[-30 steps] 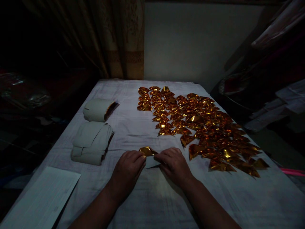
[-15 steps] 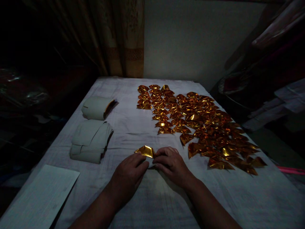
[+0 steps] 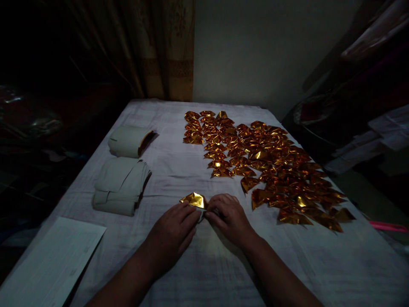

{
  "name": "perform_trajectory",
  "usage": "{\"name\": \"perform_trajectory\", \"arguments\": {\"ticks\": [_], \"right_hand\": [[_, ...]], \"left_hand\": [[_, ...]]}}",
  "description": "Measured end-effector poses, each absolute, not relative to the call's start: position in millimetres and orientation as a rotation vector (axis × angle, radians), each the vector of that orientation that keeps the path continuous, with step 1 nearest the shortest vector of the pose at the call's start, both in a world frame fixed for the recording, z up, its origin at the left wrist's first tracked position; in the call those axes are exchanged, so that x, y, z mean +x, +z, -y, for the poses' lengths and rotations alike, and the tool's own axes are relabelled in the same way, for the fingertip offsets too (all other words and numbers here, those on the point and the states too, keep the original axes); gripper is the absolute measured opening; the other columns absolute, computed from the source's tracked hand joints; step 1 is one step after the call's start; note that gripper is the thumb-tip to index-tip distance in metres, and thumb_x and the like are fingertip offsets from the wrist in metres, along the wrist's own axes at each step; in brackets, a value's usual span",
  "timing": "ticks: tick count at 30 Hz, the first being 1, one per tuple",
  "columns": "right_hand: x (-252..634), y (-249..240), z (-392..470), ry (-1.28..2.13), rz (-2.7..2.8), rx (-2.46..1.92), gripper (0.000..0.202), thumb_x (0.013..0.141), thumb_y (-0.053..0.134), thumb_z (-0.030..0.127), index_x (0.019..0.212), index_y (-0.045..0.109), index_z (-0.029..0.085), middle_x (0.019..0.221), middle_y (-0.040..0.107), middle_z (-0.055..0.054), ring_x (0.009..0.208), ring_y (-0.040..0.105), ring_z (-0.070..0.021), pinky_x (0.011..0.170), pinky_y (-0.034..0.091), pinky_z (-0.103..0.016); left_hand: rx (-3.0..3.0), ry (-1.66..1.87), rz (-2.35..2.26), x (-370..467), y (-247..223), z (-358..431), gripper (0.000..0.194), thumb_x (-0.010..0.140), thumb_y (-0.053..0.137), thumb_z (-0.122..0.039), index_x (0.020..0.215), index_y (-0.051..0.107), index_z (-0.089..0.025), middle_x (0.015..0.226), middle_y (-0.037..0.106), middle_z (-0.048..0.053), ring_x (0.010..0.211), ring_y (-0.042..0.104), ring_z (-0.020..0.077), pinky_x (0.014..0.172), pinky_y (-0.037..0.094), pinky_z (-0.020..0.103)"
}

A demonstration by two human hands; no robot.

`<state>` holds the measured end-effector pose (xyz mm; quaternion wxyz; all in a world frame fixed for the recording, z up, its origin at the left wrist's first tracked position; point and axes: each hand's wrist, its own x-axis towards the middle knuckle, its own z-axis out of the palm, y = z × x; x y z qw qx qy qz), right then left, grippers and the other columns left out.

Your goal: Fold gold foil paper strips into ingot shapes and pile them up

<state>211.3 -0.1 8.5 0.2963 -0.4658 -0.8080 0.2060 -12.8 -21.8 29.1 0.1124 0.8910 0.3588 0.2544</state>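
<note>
A gold foil piece (image 3: 195,200), partly folded, lies near the middle front of the cloth-covered table, its shiny face up and a strip of pale backing showing at its near edge. My left hand (image 3: 174,226) grips its left side, fingers closed on the paper. From the right, my right hand (image 3: 227,217) pinches the other end with curled fingers. Both hands rest low over the cloth, and the fingertips hide part of the near edge. Many folded gold foil pieces (image 3: 275,162) spread in rows to the right and beyond.
Two stacks of pale paper, a curved one (image 3: 127,141) and a fanned one (image 3: 119,185), lie on the left of the table (image 3: 172,157). A flat white sheet or board (image 3: 60,256) sits at the front left. A curtain and wall stand behind.
The pale flap at the near edge of the gold piece has been folded in and shows less. My left fingers have moved slightly right. The view has shifted a little.
</note>
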Motion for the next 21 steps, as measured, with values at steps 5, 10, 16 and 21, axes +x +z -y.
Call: {"name": "perform_trajectory", "arguments": {"ticks": [5,10,16,21], "right_hand": [[210.8,7.6,0.9,0.523,2.153,-1.25,0.008,0.089,0.068,0.02,0.087,0.062,0.024,0.092,0.068,-0.001,0.091,0.06,-0.0201,0.082,0.039,-0.036],[210.6,8.4,1.4,0.543,2.133,-1.258,0.006,0.091,0.066,0.024,0.088,0.06,0.024,0.09,0.068,-0.002,0.089,0.06,-0.0212,0.08,0.041,-0.036],[211.3,8.5,2.5,0.526,2.152,-1.247,0.012,0.09,0.065,0.019,0.101,0.064,0.023,0.096,0.07,-0.003,0.093,0.062,-0.0218,0.084,0.041,-0.038],[209.3,4.1,3.8,0.435,2.183,-1.264,0.012,0.09,0.065,0.017,0.099,0.068,0.024,0.098,0.07,-0.004,0.093,0.061,-0.0223,0.083,0.041,-0.038]], "left_hand": [[2.651,0.636,-1.034,-14.8,31.7,21.4,0.045,0.095,0.053,-0.016,0.138,0.052,-0.026,0.132,0.06,0.011,0.126,0.055,0.0268,0.099,0.055,0.05],[2.676,0.624,-1.052,-15.1,29.3,22.1,0.041,0.092,0.055,-0.013,0.131,0.058,-0.022,0.133,0.059,0.011,0.126,0.055,0.0278,0.099,0.055,0.05],[2.71,0.613,-1.062,-14.1,27.5,22.3,0.042,0.091,0.056,-0.012,0.132,0.057,-0.021,0.135,0.058,0.012,0.129,0.053,0.0288,0.102,0.054,0.051],[2.709,0.569,-1.075,-12.7,28.4,21.4,0.04,0.089,0.06,-0.013,0.128,0.06,-0.021,0.133,0.059,0.011,0.129,0.053,0.0283,0.105,0.052,0.05]]}}
